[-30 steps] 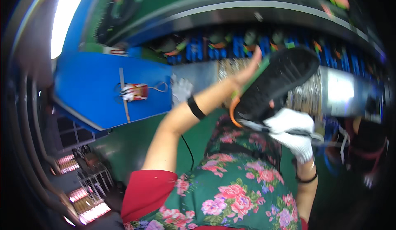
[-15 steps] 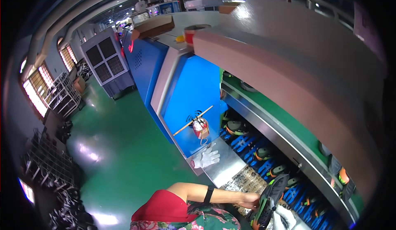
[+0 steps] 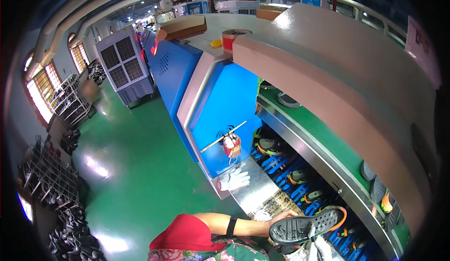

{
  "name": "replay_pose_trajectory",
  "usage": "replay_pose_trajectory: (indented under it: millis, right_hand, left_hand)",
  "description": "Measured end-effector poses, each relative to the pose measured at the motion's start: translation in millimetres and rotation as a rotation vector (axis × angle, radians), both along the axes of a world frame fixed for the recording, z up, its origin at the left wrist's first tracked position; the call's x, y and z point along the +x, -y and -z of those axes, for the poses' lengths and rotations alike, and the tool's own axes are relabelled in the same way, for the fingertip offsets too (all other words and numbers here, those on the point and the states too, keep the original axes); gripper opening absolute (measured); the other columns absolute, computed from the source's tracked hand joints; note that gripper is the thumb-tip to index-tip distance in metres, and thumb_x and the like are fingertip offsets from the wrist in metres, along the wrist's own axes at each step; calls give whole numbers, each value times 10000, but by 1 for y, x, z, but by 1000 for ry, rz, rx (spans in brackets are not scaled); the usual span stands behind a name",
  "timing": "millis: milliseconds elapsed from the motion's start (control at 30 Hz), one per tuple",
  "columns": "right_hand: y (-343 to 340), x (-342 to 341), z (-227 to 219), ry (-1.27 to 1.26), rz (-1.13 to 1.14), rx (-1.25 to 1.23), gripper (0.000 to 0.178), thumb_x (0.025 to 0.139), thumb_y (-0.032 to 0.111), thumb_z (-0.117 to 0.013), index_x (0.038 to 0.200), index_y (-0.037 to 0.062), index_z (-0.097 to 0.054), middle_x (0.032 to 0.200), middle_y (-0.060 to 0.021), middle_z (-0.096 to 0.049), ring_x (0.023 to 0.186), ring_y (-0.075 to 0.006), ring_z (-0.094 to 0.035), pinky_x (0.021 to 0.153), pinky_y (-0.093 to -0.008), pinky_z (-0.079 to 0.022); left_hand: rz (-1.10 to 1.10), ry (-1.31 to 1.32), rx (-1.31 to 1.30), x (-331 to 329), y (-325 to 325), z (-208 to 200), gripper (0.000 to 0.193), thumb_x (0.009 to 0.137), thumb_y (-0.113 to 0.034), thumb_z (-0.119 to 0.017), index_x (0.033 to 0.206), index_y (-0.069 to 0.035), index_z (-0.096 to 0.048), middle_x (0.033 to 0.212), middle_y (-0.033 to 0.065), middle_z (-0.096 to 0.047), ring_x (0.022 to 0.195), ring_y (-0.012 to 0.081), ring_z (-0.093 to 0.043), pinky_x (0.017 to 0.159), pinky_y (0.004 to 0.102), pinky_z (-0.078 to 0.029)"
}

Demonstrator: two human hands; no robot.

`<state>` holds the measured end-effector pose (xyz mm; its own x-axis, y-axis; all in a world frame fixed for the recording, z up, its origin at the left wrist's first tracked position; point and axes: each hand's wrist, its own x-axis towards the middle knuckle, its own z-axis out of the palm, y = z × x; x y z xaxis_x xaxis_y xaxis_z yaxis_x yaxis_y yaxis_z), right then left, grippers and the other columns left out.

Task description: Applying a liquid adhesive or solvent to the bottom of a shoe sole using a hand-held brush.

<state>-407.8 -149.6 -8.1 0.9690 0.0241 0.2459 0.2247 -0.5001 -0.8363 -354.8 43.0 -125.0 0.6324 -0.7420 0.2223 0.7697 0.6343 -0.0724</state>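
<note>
My left hand (image 3: pixel 280 218), bare, grips the edge of a black shoe sole (image 3: pixel 295 229) with an orange rim at one end. The sole lies tilted face up, with small holes toward the orange end and whitish streaks toward the other. My right hand (image 3: pixel 321 249), in a white glove, is closed around a slim pale-tipped tool (image 3: pixel 311 232) that looks like a brush. Its tip touches the middle of the sole. Most of the tool is hidden by the glove. Beneath both hands is a stained metal ledge (image 3: pixel 281 202).
Shoe parts (image 3: pixel 296 176) sit on blue holders along the machine at right. A white glove (image 3: pixel 234 179) lies on the ledge, below a red container (image 3: pixel 231 145) with a stick across it. An overhanging beige hood (image 3: pixel 323 69) rises above. Racks (image 3: pixel 51 176) line the left wall.
The sole has been turned from nearly upright to lying flatter, so its broad face now shows. My gloved right hand stays close to it, with the tool against that face.
</note>
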Motion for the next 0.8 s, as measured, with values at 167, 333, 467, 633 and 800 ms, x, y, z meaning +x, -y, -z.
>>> replay_pose_trajectory:
  millis: [167,333,467,633,800]
  right_hand:
    - [-8,-8,-10,64,106,37,146,841,-74,-687,969,-16,-727,919,-135,-725,830,-228,-668,780,-338,-530]
    - [-17,16,-27,255,19,-52,214,734,-102,-779,912,15,-760,949,-138,-772,813,-220,-710,749,-341,-557]
    - [-23,26,-37,432,64,-60,195,745,-56,-806,912,38,-775,961,-130,-780,825,-251,-721,747,-338,-563]
    - [-11,26,-33,461,111,-138,258,762,-45,-782,1006,40,-788,1052,-146,-775,911,-280,-726,805,-371,-564]
    - [-12,23,-40,434,25,-319,449,811,41,-726,1257,91,-723,1220,-113,-728,1069,-311,-697,927,-407,-538]
  left_hand:
    - [225,-184,-40,-4,-3,4,664,888,-399,-533,1399,24,-572,1312,255,-668,1144,452,-672,1050,578,-505]
    - [134,-258,61,1,-19,-24,813,900,-580,-622,1464,-5,-505,1382,261,-615,1212,424,-643,1089,575,-486]
    - [126,-197,54,6,-16,0,918,908,-765,-537,1503,-69,-473,1410,191,-604,1257,337,-632,1109,530,-491]
    - [105,-190,359,-4,7,-8,915,920,-776,-503,1543,-110,-433,1482,160,-556,1337,352,-566,1141,555,-441]
    - [82,-67,520,-14,12,-10,940,933,-765,-490,1586,-104,-349,1554,171,-473,1400,348,-502,1181,560,-388]
